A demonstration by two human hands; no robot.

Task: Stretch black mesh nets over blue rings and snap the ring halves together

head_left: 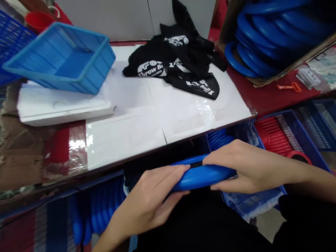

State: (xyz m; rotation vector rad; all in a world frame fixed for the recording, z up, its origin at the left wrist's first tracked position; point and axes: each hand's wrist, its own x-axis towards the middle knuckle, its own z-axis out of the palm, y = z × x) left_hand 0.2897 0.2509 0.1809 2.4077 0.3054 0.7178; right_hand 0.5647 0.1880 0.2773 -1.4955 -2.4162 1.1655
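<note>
Both my hands are closed round a blue plastic ring (202,177), held tilted over my lap just in front of the table edge. My left hand (153,196) grips its left side, thumb below and fingers on top. On the right side my right hand (243,166) pinches the rim the same way. Something black shows in the ring's opening between my hands; I cannot make out what it is. Farther back on the table lies a heap of black mesh fabric pieces (181,59) with white "Throw Ball" print.
An open light-blue bin (76,78) stands on a white foam block (65,108) at the left. A cardboard box of blue rings (257,45) is at the back right, near an orange razor-shaped tool (290,87). Below the table, crates hold red rings (274,134) and blue rings (105,206).
</note>
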